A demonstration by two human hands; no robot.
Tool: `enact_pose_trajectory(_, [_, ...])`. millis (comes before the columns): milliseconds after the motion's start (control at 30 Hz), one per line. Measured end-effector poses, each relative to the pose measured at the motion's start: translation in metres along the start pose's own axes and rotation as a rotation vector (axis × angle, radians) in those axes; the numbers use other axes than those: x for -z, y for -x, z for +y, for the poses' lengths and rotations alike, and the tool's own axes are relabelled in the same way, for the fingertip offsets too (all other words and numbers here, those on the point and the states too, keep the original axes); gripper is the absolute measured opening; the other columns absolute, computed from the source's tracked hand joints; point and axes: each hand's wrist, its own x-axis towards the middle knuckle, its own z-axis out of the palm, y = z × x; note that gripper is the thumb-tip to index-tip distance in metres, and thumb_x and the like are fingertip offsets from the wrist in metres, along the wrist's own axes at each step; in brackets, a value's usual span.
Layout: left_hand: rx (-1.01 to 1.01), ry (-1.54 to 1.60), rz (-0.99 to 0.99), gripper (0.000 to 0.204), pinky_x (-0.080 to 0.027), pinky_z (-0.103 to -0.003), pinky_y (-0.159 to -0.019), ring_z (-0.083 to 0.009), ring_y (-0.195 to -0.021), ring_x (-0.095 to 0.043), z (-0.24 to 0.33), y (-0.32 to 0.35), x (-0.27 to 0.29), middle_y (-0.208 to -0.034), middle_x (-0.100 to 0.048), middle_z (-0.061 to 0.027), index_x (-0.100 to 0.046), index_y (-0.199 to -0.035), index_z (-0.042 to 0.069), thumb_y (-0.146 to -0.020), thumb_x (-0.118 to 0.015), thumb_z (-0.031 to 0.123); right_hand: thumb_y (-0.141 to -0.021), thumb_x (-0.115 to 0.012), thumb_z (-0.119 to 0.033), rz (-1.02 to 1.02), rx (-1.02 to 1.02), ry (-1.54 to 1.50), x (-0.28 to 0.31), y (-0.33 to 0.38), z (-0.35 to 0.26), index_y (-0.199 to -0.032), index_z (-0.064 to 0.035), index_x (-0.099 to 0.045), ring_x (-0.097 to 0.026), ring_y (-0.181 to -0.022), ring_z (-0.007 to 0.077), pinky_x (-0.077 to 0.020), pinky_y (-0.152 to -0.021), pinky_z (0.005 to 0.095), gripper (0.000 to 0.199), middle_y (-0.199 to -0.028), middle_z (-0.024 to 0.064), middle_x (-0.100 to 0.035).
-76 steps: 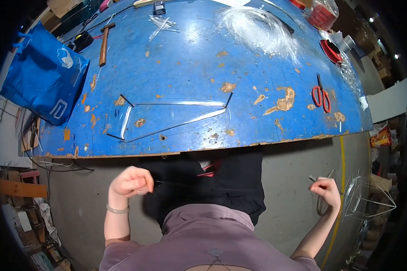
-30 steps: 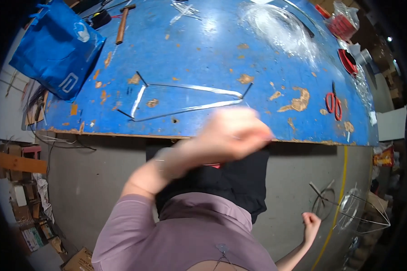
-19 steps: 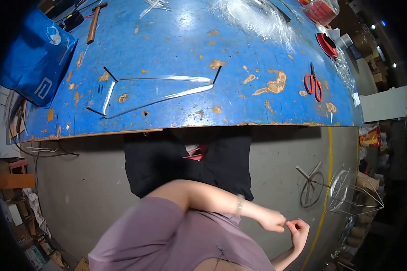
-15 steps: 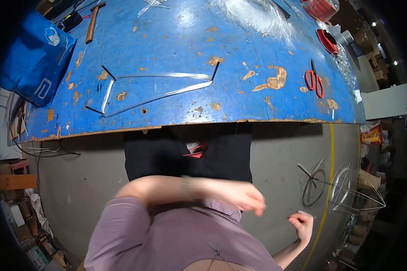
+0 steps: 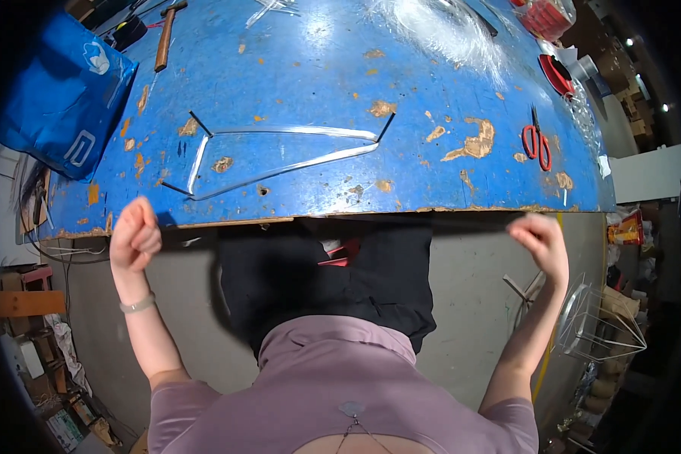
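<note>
My left hand (image 5: 136,234) is curled into a fist at the table's front edge on the left. Beyond the same edge on the right, my right hand (image 5: 539,240) is closed, thumb against the fingers. Anything either of them holds is too thin or too hidden to make out. Between them, on the blue table (image 5: 303,91), a bundle of clear shiny strands (image 5: 280,168) runs around three upright dark pegs, one at the right (image 5: 387,126) and two at the left. The loop forms a long triangle, and neither hand touches it.
A blue bag (image 5: 60,98) stands at the left, with a hammer (image 5: 163,45) beyond it. Red-handled scissors (image 5: 537,144) lie at the right. A tangle of clear strands (image 5: 446,34) covers the far side, near a red reel-like object (image 5: 556,76). A wire frame (image 5: 594,321) stands on the floor.
My left hand has swung from across my body out to the left, and my right hand has risen to the table edge. Both arms are now spread wide. The view has shifted slightly.
</note>
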Motion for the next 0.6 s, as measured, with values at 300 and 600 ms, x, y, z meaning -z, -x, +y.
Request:
enact_pose_trajectory(300, [-0.15, -0.062, 0.361, 0.023, -0.017, -0.016, -0.039, -0.0003, -0.044, -0.024, 0.04, -0.092, 0.046, -0.052, -0.03, 0.0057, -0.055, -0.094, 0.004, -0.091, -0.043, 0.023, -0.077, -0.064, -0.021, 0.406, 0.084, -0.087, -0.014, -0.163, -0.031, -0.079, 0.0018, -0.064, -0.045, -0.058, 0.0043, -0.0358, -0.051, 0.0202, 0.023, -0.061, 0.0005, -0.056])
enact_pose_trajectory(600, [-0.457, -1.92, 0.241, 0.022, -0.045, -0.03, -0.064, -0.0242, -0.074, -0.056, 0.003, -0.106, -0.009, -0.084, -0.054, -0.0073, -0.06, -0.1, 0.008, -0.08, -0.057, 0.014, -0.073, -0.067, -0.025, 0.333, -0.287, 0.136, -0.015, -0.115, 0.084, -0.058, 0.0007, -0.057, -0.038, -0.05, 0.0035, -0.0304, -0.043, 0.0237, 0.031, -0.049, -0.0019, -0.046])
